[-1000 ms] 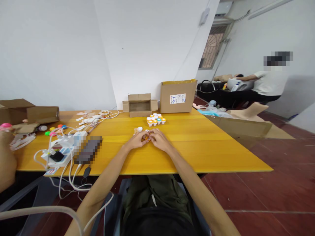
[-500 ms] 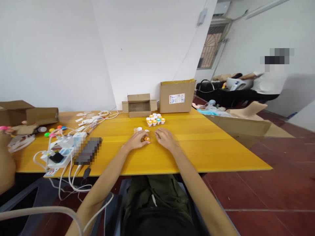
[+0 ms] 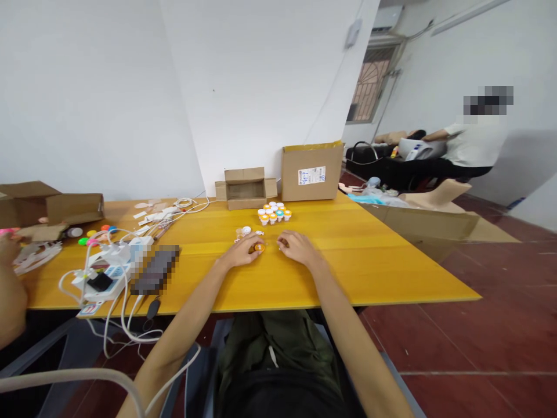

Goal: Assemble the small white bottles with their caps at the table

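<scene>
My left hand (image 3: 240,252) is closed around a small round piece with an orange rim (image 3: 259,247), held low over the yellow table. Opposite it, my right hand (image 3: 296,247) has its fingers curled together in a pinch. Whatever may be between those fingertips is too small to make out. Just beyond my left hand lie a white round cap (image 3: 246,230) and a small white patterned piece (image 3: 260,233). Farther back stands a tight cluster of small white pieces with orange, white and teal tops (image 3: 272,212).
Behind the cluster are an open small carton (image 3: 246,188) and a taller closed carton (image 3: 310,173). On the left lie a power strip (image 3: 117,270) with cables and a dark pixelated device (image 3: 155,269). Another person's arm (image 3: 11,290) reaches in at far left.
My right hand has drawn slightly right, widening the gap between the hands. My left hand keeps the orange-rimmed piece, which is now turned slightly.
</scene>
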`<control>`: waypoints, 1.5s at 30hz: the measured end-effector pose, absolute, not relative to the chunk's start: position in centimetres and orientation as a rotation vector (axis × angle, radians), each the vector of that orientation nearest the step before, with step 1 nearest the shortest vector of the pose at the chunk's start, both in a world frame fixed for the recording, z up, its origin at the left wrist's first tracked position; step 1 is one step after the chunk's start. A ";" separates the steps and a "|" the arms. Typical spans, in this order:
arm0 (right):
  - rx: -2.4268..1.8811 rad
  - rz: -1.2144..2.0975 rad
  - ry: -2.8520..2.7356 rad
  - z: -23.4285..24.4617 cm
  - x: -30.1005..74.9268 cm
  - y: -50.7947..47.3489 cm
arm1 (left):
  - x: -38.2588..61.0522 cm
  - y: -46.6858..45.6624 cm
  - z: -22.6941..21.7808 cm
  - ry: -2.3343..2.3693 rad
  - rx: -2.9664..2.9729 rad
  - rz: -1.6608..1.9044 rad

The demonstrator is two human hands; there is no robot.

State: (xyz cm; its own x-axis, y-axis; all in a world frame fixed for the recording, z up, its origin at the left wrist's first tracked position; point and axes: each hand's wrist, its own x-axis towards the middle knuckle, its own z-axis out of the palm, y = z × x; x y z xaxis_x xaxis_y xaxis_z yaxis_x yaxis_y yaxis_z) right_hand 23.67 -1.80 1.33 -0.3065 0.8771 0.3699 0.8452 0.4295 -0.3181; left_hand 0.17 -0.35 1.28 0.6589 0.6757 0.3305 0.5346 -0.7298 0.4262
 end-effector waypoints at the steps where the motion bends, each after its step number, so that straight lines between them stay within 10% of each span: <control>1: -1.440 0.106 -2.194 1.3 23.7 -1.8 | 0.1 -0.3 1.2 0.984 2.586 0.691; 45: -1.427 0.129 -2.097 -0.1 24.7 -0.7 | 0.0 -0.4 1.6 1.061 2.591 0.672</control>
